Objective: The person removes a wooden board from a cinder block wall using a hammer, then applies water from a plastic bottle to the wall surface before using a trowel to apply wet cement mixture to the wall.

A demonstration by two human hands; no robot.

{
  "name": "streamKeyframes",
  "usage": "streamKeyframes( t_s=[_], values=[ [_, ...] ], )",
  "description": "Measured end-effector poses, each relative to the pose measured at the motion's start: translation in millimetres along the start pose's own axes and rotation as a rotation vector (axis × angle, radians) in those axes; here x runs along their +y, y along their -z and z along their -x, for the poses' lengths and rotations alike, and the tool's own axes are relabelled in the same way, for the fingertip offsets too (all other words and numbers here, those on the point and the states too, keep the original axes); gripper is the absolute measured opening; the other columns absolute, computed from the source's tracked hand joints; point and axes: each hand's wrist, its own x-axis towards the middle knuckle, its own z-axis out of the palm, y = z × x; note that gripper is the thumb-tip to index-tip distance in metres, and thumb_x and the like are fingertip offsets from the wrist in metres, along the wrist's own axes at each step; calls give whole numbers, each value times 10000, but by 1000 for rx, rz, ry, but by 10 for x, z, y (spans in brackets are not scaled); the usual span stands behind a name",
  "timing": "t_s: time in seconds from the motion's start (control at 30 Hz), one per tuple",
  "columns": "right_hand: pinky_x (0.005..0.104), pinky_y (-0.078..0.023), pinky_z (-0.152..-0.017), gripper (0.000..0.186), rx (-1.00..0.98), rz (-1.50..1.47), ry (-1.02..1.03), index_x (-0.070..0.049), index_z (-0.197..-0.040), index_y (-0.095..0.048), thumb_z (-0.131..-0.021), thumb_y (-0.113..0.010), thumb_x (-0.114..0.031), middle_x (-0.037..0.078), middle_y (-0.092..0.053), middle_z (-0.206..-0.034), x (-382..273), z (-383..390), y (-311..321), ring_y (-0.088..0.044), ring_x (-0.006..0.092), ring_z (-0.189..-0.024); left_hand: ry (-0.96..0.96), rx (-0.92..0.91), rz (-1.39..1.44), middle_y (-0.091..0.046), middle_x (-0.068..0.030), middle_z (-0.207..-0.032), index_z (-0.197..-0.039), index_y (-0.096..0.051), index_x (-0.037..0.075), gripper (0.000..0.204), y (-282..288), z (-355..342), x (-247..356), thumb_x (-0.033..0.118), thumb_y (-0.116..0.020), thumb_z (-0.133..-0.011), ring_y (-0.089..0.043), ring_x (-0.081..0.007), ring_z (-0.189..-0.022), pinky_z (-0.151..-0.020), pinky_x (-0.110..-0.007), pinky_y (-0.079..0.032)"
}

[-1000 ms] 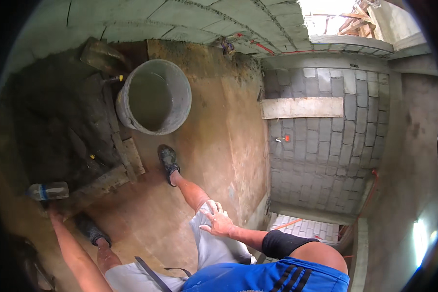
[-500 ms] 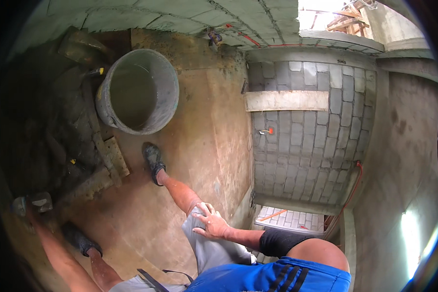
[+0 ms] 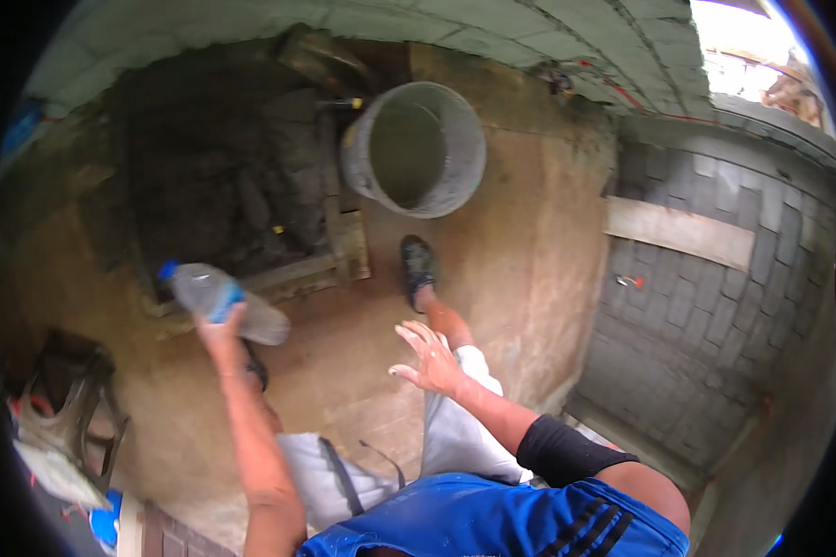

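A clear plastic water bottle [image 3: 195,286] with a blue cap and blue label is gripped by my left hand [image 3: 221,330]. It lies tilted in the hand, cap toward the upper left, in front of the near edge of a mortar trough [image 3: 297,271]. My right hand [image 3: 427,357] is above my knee with its fingers spread, holding nothing. Beyond my foot stands a large grey bucket [image 3: 469,153] with murky water inside.
Dark wet mortar [image 3: 223,176] fills the framed trough, with tools partly visible in it. A plastic stool [image 3: 102,422] stands at the left. Grey block wall [image 3: 678,306] rises on the right, with a pale board [image 3: 678,232] across it.
My left hand has brought the bottle in from the far left, higher into view. The right hand has lifted from the knee. The whole view has swung left.
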Motion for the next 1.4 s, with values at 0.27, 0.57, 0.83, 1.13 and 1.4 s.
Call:
streamKeyframes(
  t_s=[0.27,0.57,0.83,1.13,1.4],
  values=[
    [395,-469,-1036,1090,49,-716,121,-30,-1470,-368,-590,-924,-352,199,-582,-1339,-539,-480,655,-595,313,-1213,73,-618,8,-498,-118,-1371,-1444,-386,23,870,-1296,1430,898,284,-840,-749,-480,-229,-1282,-1105,-367,-358],
    [406,-428,-1053,1011,-234,-792,262,-9,-1394,-438,-613,-917,-435,179,-594,-1306,-49,198,1556,-549,284,-1253,-30,-970,352,-666,-199,-1087,-1148,-574,3,435,-2090,1579,2053,324,-682,-875,-599,-366,-1167,-1082,-500,-395],
    [390,-448,-1025,861,-133,-1062,275,-3,-1356,-487,-672,-847,-383,171,-643,-1236,-186,585,1982,-605,248,-1173,-116,-798,22,-652,-93,-739,-984,-559,55,283,-2816,2172,2818,314,-642,-905,-676,-267,-842,-868,-382,-517],
    [411,-529,-865,635,394,-705,115,-17,-1179,-575,-706,-827,-358,199,-690,-1040,-320,443,1954,-688,330,-947,-322,-317,-170,-694,-79,-821,-938,-642,30,215,-3073,2107,2761,235,-581,-961,-574,-102,-731,-683,-265,-444],
    [331,-450,-988,899,-501,-1422,530,-33,-1358,-493,-650,-873,-435,49,-621,-1201,-201,873,2711,-567,140,-1102,-88,-1239,176,-728,-163,-920,-1190,-595,-20,520,-2994,2309,3517,154,-772,-733,-717,-284,-893,-867,-394,-551]
  ],
)
